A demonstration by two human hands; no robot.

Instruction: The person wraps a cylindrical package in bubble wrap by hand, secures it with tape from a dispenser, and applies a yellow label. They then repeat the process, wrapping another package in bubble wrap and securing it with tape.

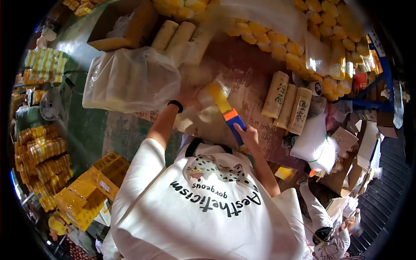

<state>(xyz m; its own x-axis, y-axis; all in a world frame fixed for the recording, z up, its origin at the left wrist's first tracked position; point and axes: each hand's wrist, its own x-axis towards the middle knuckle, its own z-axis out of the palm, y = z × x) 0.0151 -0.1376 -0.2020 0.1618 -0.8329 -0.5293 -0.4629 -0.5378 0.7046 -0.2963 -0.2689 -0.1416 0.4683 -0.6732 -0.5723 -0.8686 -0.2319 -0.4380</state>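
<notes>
My right hand [248,137] grips a blue-and-orange tape dispenser [235,125] over the worktable [190,120]. From its orange end a yellow band of tape [219,98] runs up and left, with a shiny clear patch beside its far end. Close to that end is my left hand [190,99], a black band on its wrist; its fingers are smeared and blend into the pale surface. Beyond the left wrist lies a large clear plastic bag [132,80] with pale contents. To the right of the dispenser lie several wrapped cylindrical rolls [275,94], some with dark printed characters.
An open cardboard box [119,26] stands at the back left. Stacked yellow-ended packages [277,38] line the back right. Yellow-taped parcels [89,186] are piled at lower left, and another person [320,216] is at lower right. A white plastic bundle [314,145] sits at the table's right.
</notes>
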